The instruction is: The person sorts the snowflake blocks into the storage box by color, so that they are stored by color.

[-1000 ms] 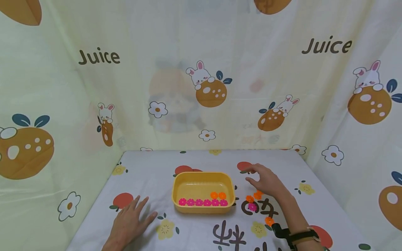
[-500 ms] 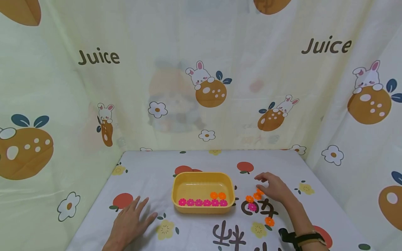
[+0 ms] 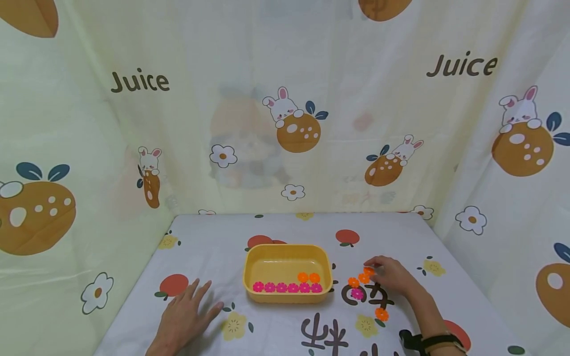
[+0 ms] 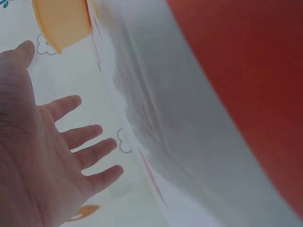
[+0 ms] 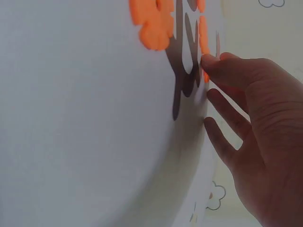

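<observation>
My right hand (image 3: 392,274) is low over the right of the table, its thumb and index finger at the sides of an orange flower-shaped piece (image 3: 368,271), pinching it; in the right wrist view the thumb tip overlaps the orange flower-shaped piece (image 5: 206,75). Close by lie two more orange flowers (image 3: 364,278) and a pink flower (image 3: 357,293), with another orange flower (image 3: 381,314) nearer me. A yellow tray (image 3: 271,298) stands mid-table, holding a row of several pink flowers (image 3: 281,287) and two orange flowers (image 3: 303,277). My left hand (image 3: 184,314) has its fingers spread, left of the tray, holding nothing.
A white cloth (image 3: 267,331) printed with fruit, blossoms and dark characters covers the table. Pale printed curtains (image 3: 191,123) enclose it at the back and both sides. A black strap (image 3: 438,339) circles the right wrist.
My right hand has come down and toward me, from beyond the loose flowers onto the farthest orange one, and its fingers have closed in. The left hand and the tray have stayed put.
</observation>
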`<state>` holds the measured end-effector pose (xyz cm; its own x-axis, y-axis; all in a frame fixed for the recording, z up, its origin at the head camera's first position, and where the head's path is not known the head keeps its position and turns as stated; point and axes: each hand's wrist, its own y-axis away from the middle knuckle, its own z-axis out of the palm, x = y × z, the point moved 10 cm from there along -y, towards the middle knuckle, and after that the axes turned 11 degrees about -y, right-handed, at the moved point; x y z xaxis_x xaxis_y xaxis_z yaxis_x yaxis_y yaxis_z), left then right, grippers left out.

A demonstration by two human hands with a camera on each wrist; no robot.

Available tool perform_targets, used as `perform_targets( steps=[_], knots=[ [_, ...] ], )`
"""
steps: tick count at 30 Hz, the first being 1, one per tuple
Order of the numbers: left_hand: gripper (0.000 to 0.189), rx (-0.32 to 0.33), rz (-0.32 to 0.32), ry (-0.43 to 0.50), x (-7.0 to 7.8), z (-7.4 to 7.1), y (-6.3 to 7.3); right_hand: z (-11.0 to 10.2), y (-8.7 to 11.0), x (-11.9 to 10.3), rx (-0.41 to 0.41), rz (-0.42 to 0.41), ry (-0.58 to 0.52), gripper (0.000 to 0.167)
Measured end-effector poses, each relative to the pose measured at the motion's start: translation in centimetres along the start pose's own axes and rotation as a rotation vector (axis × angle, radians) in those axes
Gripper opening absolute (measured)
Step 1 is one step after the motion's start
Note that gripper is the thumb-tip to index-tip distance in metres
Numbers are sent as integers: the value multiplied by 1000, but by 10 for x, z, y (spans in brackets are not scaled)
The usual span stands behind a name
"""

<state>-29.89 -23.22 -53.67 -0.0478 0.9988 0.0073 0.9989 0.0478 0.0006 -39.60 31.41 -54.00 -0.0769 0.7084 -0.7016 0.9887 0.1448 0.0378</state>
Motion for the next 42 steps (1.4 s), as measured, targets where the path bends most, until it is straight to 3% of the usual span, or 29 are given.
perform_targets(
  steps=[14, 27, 37, 42],
  knots=[
    [86, 33, 22, 10, -4, -12, 2, 3, -2, 4, 31, -34, 2, 26],
    [93, 161, 125, 20, -4, -62, -12, 3, -2, 4, 39, -76, 81, 28],
    [88, 240, 148, 26, -10, -89, -29, -1, 3, 3, 46, -86, 67, 30],
    [87, 259, 156, 34, -11, -93, -34, -8, 6, -1, 60, -68, 29, 32]
  ],
)
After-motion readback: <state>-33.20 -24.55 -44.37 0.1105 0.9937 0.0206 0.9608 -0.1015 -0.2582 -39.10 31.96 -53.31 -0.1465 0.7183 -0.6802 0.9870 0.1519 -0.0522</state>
